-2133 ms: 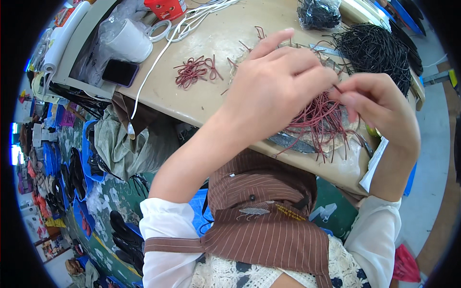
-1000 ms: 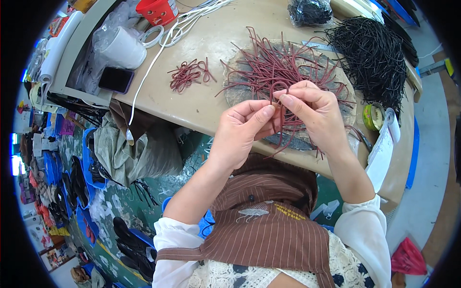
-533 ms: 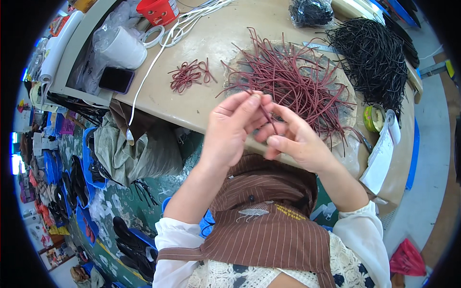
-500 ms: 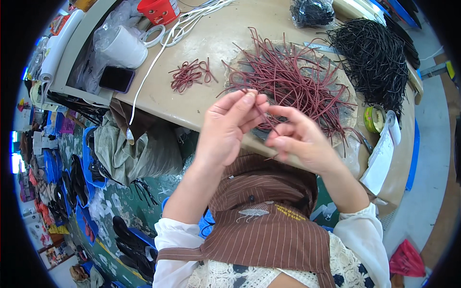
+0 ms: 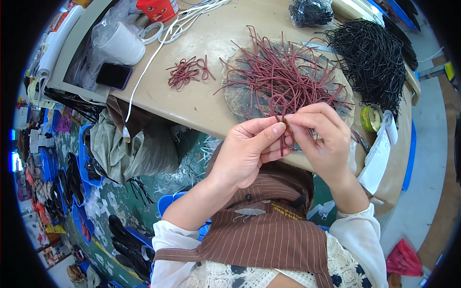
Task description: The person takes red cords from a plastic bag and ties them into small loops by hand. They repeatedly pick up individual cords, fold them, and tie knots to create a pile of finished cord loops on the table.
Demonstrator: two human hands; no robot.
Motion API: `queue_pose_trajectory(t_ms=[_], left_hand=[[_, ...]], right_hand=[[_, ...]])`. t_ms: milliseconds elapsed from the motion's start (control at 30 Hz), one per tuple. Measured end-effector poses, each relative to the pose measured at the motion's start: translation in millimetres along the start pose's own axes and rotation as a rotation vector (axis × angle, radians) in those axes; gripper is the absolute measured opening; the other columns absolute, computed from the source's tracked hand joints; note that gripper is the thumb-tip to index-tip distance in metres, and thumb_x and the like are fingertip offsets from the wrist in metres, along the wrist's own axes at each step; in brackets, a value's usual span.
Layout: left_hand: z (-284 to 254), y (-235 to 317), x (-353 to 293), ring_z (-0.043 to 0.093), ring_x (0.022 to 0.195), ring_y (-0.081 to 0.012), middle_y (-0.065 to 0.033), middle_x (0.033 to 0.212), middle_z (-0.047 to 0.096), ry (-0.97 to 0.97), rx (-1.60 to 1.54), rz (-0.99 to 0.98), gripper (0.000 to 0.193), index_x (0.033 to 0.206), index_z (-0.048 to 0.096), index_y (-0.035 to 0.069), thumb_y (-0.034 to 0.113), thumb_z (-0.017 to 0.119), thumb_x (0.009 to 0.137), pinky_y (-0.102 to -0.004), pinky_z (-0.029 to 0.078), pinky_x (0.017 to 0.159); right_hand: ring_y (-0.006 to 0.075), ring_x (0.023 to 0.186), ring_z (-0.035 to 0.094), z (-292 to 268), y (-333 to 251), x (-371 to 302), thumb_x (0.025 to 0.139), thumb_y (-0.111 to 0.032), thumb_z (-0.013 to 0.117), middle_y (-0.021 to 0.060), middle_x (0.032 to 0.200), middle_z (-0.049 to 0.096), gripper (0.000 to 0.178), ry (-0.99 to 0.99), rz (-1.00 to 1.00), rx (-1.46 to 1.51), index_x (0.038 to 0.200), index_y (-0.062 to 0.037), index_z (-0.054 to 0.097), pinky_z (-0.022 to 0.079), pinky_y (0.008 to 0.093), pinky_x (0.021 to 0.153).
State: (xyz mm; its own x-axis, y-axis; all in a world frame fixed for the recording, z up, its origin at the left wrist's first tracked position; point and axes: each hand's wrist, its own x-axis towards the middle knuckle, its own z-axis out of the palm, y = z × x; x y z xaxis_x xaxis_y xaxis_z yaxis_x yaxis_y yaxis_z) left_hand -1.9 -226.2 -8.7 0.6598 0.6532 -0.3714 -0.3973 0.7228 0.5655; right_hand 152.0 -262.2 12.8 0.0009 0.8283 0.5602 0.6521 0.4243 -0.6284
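A dark red cord (image 5: 278, 102) is bent into loops between my two hands, just above the table's near edge. My left hand (image 5: 252, 146) pinches it between thumb and forefinger, and a lower loop with a tail hangs beside the fingers. From the other side my right hand (image 5: 325, 137) pinches the same cord, fingertips almost touching the left thumb. Beyond them lies a loose heap of dark red cords (image 5: 293, 77) on a round, worn board (image 5: 235, 103). Several looped red cords (image 5: 185, 73) sit apart in a small pile to the left.
A bundle of black cords (image 5: 370, 60) fills the far right, near a green-rimmed roll of tape (image 5: 370, 119), scissors (image 5: 360, 139) and white paper (image 5: 379, 158). At left are a phone (image 5: 114, 76), a white roll (image 5: 123, 45), a white cable (image 5: 144, 72) and a red tub (image 5: 157, 8).
Both hands have moved right and come together. The cord, stretched loosely between them before, now forms loops at the fingertips. My right hand has closed into a pinch.
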Motion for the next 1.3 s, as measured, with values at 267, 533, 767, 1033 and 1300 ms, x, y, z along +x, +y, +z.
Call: queue_pose_trajectory(t_ms=[267,533,767,1033,1300], left_hand=[[-15,20,-6,0.061,0.075,-0.0136,-0.0118,0.082,0.064,-0.135,0.287,0.027,0.051,0.128,0.035,-0.002,0.002,0.059,0.083,-0.0244,0.050,0.066],[10,24,-27,0.063,0.073,-0.0195,-0.0082,0.072,0.060,-0.337,0.490,0.304,0.098,0.141,-0.009,0.013,-0.013,0.059,0.075,-0.0307,0.052,0.068],[-11,23,-16,0.060,0.081,-0.0118,-0.0057,0.081,0.059,-0.113,0.682,0.445,0.066,0.138,0.023,0.002,-0.006,0.056,0.081,-0.0258,0.049,0.076],[-13,6,-4,0.061,0.079,-0.0104,-0.0076,0.089,0.064,0.035,0.597,0.370,0.020,0.103,0.059,-0.005,0.004,0.057,0.085,-0.0226,0.050,0.069],[-21,9,1,0.062,0.073,-0.0097,-0.0064,0.084,0.065,0.173,0.425,0.272,0.019,0.098,0.061,-0.003,0.012,0.056,0.088,-0.0239,0.052,0.065]], right_hand=[[0.0172,0.065,0.060,-46,1,20,0.068,0.002,0.068,0.0073,0.076,0.061,0.015,-0.182,-0.031,0.034,0.081,-0.0056,0.068,0.047,0.0250,0.054],[0.0085,0.075,0.059,-22,13,18,0.080,-0.004,0.063,0.0042,0.080,0.062,0.009,-0.568,0.472,0.755,0.087,0.0012,0.059,0.048,0.0222,0.066],[0.0101,0.072,0.060,-27,-4,-2,0.081,0.000,0.059,0.0059,0.079,0.061,0.017,-0.540,0.558,0.894,0.097,0.0025,0.056,0.049,0.0223,0.067],[0.0094,0.075,0.061,-13,0,10,0.077,-0.001,0.065,0.0075,0.085,0.064,0.014,-0.499,0.636,0.753,0.089,0.0034,0.062,0.049,0.0214,0.068],[0.0038,0.065,0.055,15,7,11,0.077,-0.007,0.067,0.0003,0.068,0.059,0.011,-0.420,0.712,0.626,0.078,0.0009,0.059,0.044,0.0187,0.057]])
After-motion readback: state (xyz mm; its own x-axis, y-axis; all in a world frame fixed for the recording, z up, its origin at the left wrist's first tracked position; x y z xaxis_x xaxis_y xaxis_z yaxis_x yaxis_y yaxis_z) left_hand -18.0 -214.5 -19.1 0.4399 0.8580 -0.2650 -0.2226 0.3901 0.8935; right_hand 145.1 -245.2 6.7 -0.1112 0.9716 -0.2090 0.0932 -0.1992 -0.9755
